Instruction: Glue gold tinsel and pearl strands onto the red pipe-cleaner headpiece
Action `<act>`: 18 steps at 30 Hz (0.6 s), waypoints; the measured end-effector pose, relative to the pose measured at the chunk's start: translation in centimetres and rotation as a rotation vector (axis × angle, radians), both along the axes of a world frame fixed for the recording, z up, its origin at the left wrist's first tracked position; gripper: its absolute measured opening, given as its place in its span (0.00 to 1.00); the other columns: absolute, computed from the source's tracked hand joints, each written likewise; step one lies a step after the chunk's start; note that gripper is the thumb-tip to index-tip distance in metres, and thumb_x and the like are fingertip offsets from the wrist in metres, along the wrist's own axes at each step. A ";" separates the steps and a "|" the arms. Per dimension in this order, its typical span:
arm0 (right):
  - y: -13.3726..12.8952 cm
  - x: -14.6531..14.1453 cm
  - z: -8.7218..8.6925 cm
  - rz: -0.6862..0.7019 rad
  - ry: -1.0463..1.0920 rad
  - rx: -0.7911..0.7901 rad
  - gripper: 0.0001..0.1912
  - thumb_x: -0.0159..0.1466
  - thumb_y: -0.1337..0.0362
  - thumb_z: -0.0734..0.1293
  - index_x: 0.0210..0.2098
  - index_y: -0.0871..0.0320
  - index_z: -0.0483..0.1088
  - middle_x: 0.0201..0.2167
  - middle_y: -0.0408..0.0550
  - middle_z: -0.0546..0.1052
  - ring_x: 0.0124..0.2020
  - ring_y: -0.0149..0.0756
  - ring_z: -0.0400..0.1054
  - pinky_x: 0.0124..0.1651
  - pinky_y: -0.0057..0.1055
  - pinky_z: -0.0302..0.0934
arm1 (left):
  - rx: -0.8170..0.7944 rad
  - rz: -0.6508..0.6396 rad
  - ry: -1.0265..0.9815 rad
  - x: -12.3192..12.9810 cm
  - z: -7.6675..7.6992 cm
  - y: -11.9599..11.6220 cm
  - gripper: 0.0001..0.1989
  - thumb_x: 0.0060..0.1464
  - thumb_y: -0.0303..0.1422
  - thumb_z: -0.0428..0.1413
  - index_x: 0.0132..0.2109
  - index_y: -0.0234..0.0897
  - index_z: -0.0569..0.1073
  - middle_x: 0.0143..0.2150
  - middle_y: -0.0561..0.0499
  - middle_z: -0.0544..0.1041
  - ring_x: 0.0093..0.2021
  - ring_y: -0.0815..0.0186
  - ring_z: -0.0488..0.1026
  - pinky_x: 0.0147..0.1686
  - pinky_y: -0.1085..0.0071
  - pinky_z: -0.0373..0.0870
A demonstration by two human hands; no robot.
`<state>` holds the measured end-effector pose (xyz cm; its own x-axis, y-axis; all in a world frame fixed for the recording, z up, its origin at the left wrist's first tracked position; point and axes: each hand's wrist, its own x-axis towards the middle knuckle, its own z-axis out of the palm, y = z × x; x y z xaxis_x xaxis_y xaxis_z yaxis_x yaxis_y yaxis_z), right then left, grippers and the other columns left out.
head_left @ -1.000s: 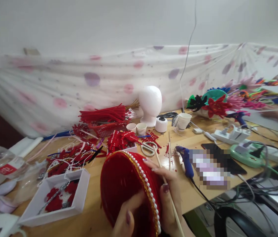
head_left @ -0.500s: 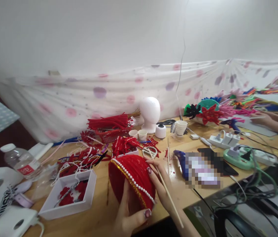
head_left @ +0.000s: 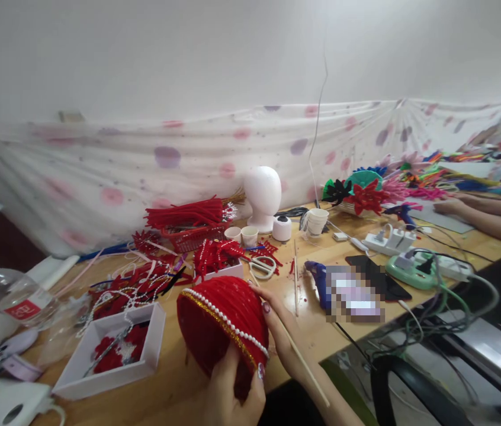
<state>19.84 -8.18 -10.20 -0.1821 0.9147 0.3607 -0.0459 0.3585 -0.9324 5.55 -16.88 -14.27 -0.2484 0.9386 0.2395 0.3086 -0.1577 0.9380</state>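
Note:
A red velvety hat (head_left: 242,299), trimmed with a string of white beads and a gold band, is tilted with its dark opening toward me. My left hand (head_left: 235,387) grips its lower rim, fingers inside and thumb outside. Against the hat's right side rests my right hand (head_left: 282,334), fingers closed around a thin wooden stick (head_left: 306,367) that slants down along the wrist. Just behind the hat lie white-handled scissors (head_left: 263,268) and a white box heaped with red beaded pieces (head_left: 217,257).
A white tray (head_left: 158,340) with red pieces stands left, near a plastic bottle (head_left: 15,299). Behind are a white foam head (head_left: 263,195) and paper cups (head_left: 249,238). Rightward lie a phone (head_left: 379,277), a blue glue gun (head_left: 319,281), tangled cables and another person's hands (head_left: 452,206).
The view has shifted, so most of the scene sits a little further left. The hat is tipped slightly, and my left thumb has moved closer against its rim.

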 end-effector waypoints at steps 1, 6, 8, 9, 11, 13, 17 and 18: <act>-0.1 0.3 0.0 -0.005 -0.016 0.003 0.22 0.74 0.48 0.60 0.60 0.48 0.74 0.63 0.52 0.76 0.68 0.47 0.66 0.72 0.53 0.55 | 0.033 -0.002 0.035 0.1 -0.1 0.0 0.21 0.61 0.41 0.56 0.56 0.35 0.79 0.53 0.39 0.84 0.53 0.52 0.81 0.55 0.62 0.77; -0.4 1.2 0.0 0.007 -0.065 0.027 0.21 0.74 0.50 0.62 0.61 0.49 0.73 0.61 0.53 0.78 0.65 0.47 0.70 0.68 0.50 0.63 | 0.099 -0.005 0.013 0.8 -0.4 0.2 0.23 0.64 0.40 0.53 0.61 0.35 0.75 0.55 0.39 0.83 0.55 0.51 0.81 0.58 0.60 0.76; -0.6 1.0 -0.1 0.004 -0.066 0.034 0.22 0.73 0.51 0.63 0.63 0.49 0.72 0.62 0.54 0.77 0.63 0.47 0.72 0.65 0.48 0.66 | 0.064 0.007 -0.010 1.0 -0.5 0.1 0.24 0.64 0.41 0.54 0.62 0.35 0.74 0.55 0.39 0.83 0.55 0.51 0.81 0.57 0.61 0.76; -0.6 0.9 -0.1 -0.002 -0.065 0.035 0.22 0.73 0.51 0.63 0.63 0.50 0.71 0.63 0.54 0.77 0.62 0.47 0.72 0.65 0.47 0.67 | 0.037 0.021 -0.019 1.1 -0.5 0.0 0.25 0.65 0.42 0.54 0.63 0.34 0.73 0.55 0.39 0.82 0.56 0.51 0.80 0.57 0.61 0.75; -0.6 0.8 -0.1 -0.015 -0.064 0.038 0.22 0.74 0.52 0.63 0.64 0.50 0.71 0.64 0.54 0.76 0.63 0.46 0.72 0.65 0.47 0.66 | -0.012 0.050 -0.021 1.1 -0.7 -0.2 0.26 0.66 0.44 0.54 0.64 0.34 0.72 0.58 0.38 0.81 0.59 0.51 0.78 0.59 0.59 0.74; -0.6 0.8 -0.1 -0.025 -0.067 0.046 0.21 0.74 0.53 0.63 0.63 0.49 0.71 0.64 0.53 0.76 0.63 0.46 0.72 0.66 0.46 0.66 | -0.007 0.049 0.005 1.1 -1.2 -0.3 0.26 0.66 0.45 0.53 0.65 0.36 0.71 0.62 0.39 0.78 0.63 0.50 0.75 0.62 0.57 0.71; -0.7 0.4 -0.5 -0.065 -0.066 0.072 0.19 0.73 0.55 0.64 0.62 0.45 0.73 0.59 0.50 0.80 0.62 0.48 0.74 0.64 0.48 0.69 | 0.080 -0.017 0.119 0.5 -2.3 -0.2 0.29 0.62 0.48 0.58 0.63 0.36 0.73 0.62 0.36 0.77 0.65 0.45 0.73 0.63 0.52 0.70; -0.7 0.2 -0.7 -0.089 -0.070 0.085 0.20 0.73 0.54 0.63 0.62 0.44 0.72 0.58 0.50 0.80 0.61 0.49 0.74 0.62 0.48 0.70 | 0.078 -0.023 0.154 0.3 -2.6 -0.1 0.29 0.60 0.47 0.59 0.62 0.35 0.74 0.61 0.36 0.78 0.64 0.44 0.74 0.62 0.51 0.71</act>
<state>20.03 -8.84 -10.94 -0.1289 0.8952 0.4266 0.0532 0.4358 -0.8985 5.83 -16.99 -16.82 -0.1821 0.9205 0.3457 0.4429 -0.2371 0.8646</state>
